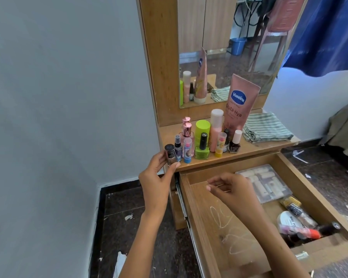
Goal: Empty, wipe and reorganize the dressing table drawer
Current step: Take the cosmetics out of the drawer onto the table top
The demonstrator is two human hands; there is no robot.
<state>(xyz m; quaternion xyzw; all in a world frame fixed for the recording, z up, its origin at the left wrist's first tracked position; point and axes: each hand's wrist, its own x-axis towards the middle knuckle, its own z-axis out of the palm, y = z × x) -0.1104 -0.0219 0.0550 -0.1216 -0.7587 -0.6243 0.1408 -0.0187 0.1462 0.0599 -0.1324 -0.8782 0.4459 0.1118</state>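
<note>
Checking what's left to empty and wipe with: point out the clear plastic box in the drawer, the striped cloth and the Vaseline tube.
clear plastic box (pixel 269 182): head view, on its lid.
striped cloth (pixel 266 127): head view, middle of the folded top.
Vaseline tube (pixel 238 106): head view, on its label.

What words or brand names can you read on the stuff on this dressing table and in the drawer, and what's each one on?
"Vaseline": blue badge on the pink tube standing against the mirror.
"Gluta-Hya": same pink tube, below the badge.
"NAIL PO": cut-off lettering on the white round lid in the open drawer.
Too small or blurred to read: the label on the small bottle the left hand holds, and the yellow-capped tube in the drawer.
</note>
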